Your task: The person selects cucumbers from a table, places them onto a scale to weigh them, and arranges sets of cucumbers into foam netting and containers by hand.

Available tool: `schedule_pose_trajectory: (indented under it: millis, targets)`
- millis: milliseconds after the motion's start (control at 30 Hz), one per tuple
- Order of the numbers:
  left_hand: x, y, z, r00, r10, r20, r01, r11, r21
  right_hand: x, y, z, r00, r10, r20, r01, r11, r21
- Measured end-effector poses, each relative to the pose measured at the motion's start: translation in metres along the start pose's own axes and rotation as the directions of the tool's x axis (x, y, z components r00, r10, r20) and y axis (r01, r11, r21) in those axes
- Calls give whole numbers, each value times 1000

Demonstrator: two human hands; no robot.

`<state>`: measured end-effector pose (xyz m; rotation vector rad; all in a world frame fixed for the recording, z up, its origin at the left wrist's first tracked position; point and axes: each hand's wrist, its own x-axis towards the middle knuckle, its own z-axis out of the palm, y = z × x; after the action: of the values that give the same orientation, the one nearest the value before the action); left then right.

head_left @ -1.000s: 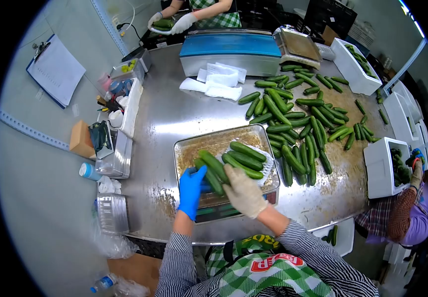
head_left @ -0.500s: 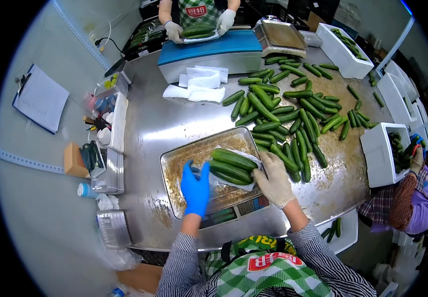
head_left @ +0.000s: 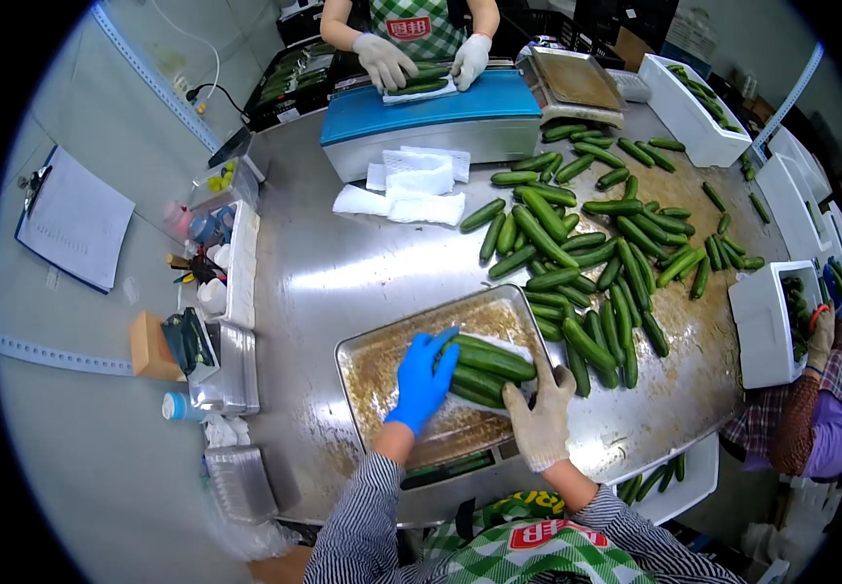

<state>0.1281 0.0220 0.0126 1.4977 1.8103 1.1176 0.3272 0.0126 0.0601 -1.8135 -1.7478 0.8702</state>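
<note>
Several green cucumbers [head_left: 487,365] lie bundled on a white absorbent pad [head_left: 523,352], inside a shallow metal tray [head_left: 367,394] with brown stains. My left hand [head_left: 423,378], in a blue glove, closes around the left end of the bundle. At the other end, my right hand [head_left: 544,414] in an off-white fabric glove presses its fingers and thumb against the cucumber tips. Under the tray's front edge, a dark scale display [head_left: 450,470] shows in part. A large heap of loose cucumbers [head_left: 601,263] spreads over the metal table just right of the tray.
Folded white pads [head_left: 411,185] lie before a blue-topped wrapping machine [head_left: 431,122], where a co-worker's gloved hands [head_left: 387,63] hold cucumbers on a pad. Another scale [head_left: 577,83] is beside it. White foam boxes [head_left: 767,326] line the right, near another person's hand [head_left: 820,341]. Plastic trays [head_left: 241,482] stand left.
My left hand has moved from beside the cucumbers onto their left end. My right hand still touches the other end. The whole view has shifted slightly. The co-worker's hand now lies over their cucumbers.
</note>
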Motion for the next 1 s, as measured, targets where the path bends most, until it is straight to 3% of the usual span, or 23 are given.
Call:
schedule_pose_trajectory:
  millis: [67,167,233,300,367,433,500,567,633,700,767,933,1000]
  targets:
    - [-2,-8,0,999,-3,-44,1,999,-39,-5,5,15,996,-23,-83,27,998,54]
    - [-5,-9,-9,992,-46,-119,36,996,-86,-3,-5,18,999,-37,-21,40,981,189]
    - [-2,-11,-26,983,-49,-177,33,995,-93,9,-21,22,976,-213,-35,216,968,124]
    - [14,-18,-52,956,-102,-275,86,994,-69,33,-69,13,971,-230,63,218,964,151]
    - [48,-30,-85,916,-78,-393,-28,966,-256,76,-112,21,926,-295,234,253,948,194]
    - [92,-73,-123,891,-163,-423,-39,903,-429,118,-140,59,873,-429,230,404,902,151]
    - [135,-140,-158,889,-143,-436,-11,944,-331,167,-160,116,828,-480,290,410,871,269]
    - [165,-209,-178,910,-144,-389,3,940,-342,203,-177,175,843,-465,270,389,874,290]
    - [184,-255,-186,883,-298,-362,104,877,-469,238,-186,212,781,-476,405,398,879,263]
    - [198,-307,-191,850,-367,-378,169,870,-463,261,-191,247,763,-405,503,316,913,256]
    - [206,-327,-188,798,-466,-381,204,805,-558,280,-179,305,775,-434,459,353,900,255]
    - [207,-333,-188,803,-467,-369,226,813,-537,286,-177,286,729,-412,547,355,910,212]
    - [206,-340,-190,832,-406,-379,231,874,-429,295,-161,226,567,-491,662,530,832,163]
